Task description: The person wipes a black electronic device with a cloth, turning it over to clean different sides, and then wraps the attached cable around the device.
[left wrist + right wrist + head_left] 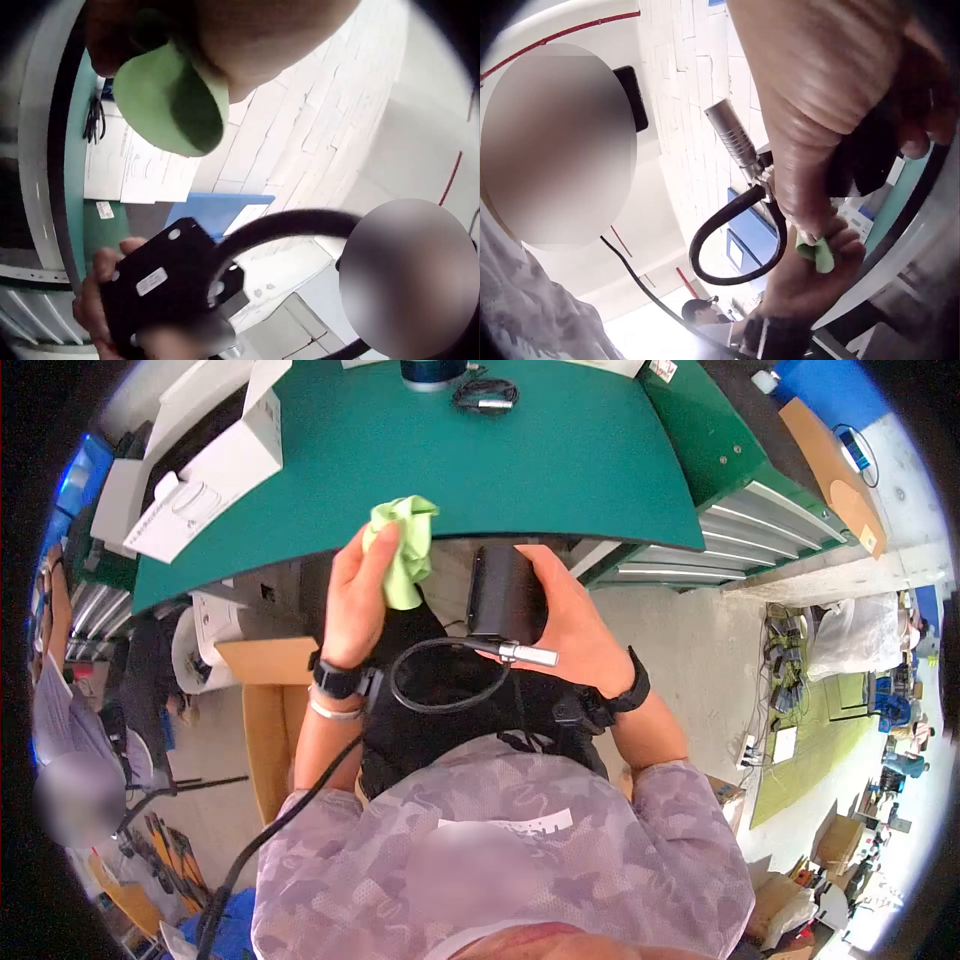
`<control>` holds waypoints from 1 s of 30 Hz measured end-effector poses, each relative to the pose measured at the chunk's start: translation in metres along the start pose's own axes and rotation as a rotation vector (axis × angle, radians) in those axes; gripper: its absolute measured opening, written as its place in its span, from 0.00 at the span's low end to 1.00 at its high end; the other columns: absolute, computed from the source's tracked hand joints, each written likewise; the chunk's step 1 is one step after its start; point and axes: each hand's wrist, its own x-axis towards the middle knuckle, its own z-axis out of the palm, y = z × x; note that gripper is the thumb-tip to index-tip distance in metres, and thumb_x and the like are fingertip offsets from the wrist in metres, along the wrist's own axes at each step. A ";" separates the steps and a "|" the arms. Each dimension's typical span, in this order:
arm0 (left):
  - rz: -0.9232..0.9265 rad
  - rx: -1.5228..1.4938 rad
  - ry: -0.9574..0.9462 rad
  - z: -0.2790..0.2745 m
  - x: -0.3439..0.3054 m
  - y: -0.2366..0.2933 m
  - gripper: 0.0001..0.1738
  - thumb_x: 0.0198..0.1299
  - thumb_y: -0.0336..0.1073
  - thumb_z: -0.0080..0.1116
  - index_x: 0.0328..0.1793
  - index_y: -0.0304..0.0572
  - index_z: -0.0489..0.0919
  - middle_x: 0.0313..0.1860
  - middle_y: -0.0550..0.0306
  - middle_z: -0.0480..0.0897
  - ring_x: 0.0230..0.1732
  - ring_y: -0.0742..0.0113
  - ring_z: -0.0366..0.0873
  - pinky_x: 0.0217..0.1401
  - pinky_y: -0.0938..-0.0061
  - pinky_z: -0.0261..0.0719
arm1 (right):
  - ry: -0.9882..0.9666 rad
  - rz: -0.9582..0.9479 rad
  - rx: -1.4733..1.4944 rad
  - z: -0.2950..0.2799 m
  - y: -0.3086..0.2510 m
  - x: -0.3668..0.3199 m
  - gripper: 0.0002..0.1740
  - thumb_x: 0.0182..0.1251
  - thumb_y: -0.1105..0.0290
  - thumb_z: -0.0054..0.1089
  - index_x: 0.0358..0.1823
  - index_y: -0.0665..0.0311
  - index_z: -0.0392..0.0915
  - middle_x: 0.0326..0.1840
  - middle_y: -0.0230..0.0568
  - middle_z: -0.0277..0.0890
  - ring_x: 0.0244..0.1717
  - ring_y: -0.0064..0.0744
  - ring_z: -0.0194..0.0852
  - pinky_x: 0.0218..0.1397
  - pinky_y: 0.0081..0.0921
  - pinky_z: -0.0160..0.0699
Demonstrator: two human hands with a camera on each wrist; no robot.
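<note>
A black box-shaped device (497, 595) is gripped by my right hand (577, 622), thumb and fingers around its right side. From its lower end a short black cable loops round to a silver connector (530, 654), also seen in the right wrist view as a ribbed metal plug (732, 135). My left hand (355, 600) pinches a crumpled light green cloth (407, 550) to the left of the device, apart from it. The left wrist view shows the device's flat black face (161, 281) with a small white label and the cloth (169, 101) hanging above.
A green table (480, 470) lies in front, its edge just beyond the hands. On it are an open white box (215, 480), a coiled black cable (485, 395) and a dark round object (427, 372). An open cardboard box (270, 730) stands at left; another person (80, 710) is at far left.
</note>
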 end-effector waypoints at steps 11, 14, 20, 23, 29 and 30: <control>0.073 0.282 0.156 -0.020 -0.098 0.050 0.18 0.70 0.40 0.50 0.56 0.33 0.77 0.39 0.64 0.80 0.37 0.80 0.73 0.40 0.85 0.69 | 0.169 0.094 -0.335 0.021 -0.009 -0.060 0.42 0.41 0.62 0.75 0.58 0.66 0.63 0.51 0.51 0.67 0.50 0.57 0.72 0.49 0.43 0.75; 0.104 0.421 0.055 0.003 -0.107 0.058 0.16 0.67 0.37 0.55 0.53 0.31 0.77 0.34 0.65 0.81 0.32 0.83 0.73 0.33 0.83 0.72 | 0.151 0.145 -0.370 0.023 -0.013 -0.062 0.41 0.41 0.63 0.74 0.58 0.63 0.63 0.51 0.50 0.67 0.49 0.57 0.73 0.48 0.44 0.76; 0.463 0.807 -0.435 0.026 -0.114 0.042 0.19 0.45 0.31 0.72 0.44 0.37 0.78 0.37 0.50 0.77 0.37 0.49 0.77 0.39 0.65 0.77 | -0.057 0.148 -0.460 0.029 -0.020 -0.063 0.39 0.40 0.62 0.74 0.56 0.61 0.63 0.47 0.49 0.68 0.44 0.58 0.76 0.43 0.46 0.79; 0.489 0.838 -0.472 0.034 -0.121 0.034 0.23 0.37 0.27 0.72 0.44 0.38 0.79 0.41 0.50 0.77 0.40 0.52 0.78 0.43 0.68 0.78 | -0.079 0.093 -0.503 0.034 -0.007 -0.066 0.40 0.41 0.62 0.74 0.56 0.61 0.62 0.48 0.50 0.68 0.43 0.58 0.76 0.41 0.45 0.80; 0.462 0.768 -0.375 0.030 -0.122 0.024 0.19 0.41 0.25 0.70 0.42 0.41 0.80 0.39 0.54 0.77 0.38 0.54 0.78 0.40 0.67 0.78 | -0.111 0.098 -0.390 0.037 -0.019 -0.062 0.40 0.39 0.63 0.74 0.55 0.63 0.64 0.49 0.51 0.69 0.48 0.57 0.74 0.46 0.45 0.78; 0.461 0.772 -0.374 0.030 -0.121 0.024 0.19 0.41 0.25 0.70 0.42 0.41 0.80 0.39 0.54 0.77 0.38 0.54 0.78 0.40 0.67 0.78 | -0.115 0.107 -0.360 0.039 -0.019 -0.061 0.40 0.39 0.63 0.74 0.56 0.64 0.64 0.50 0.51 0.69 0.50 0.57 0.73 0.48 0.44 0.77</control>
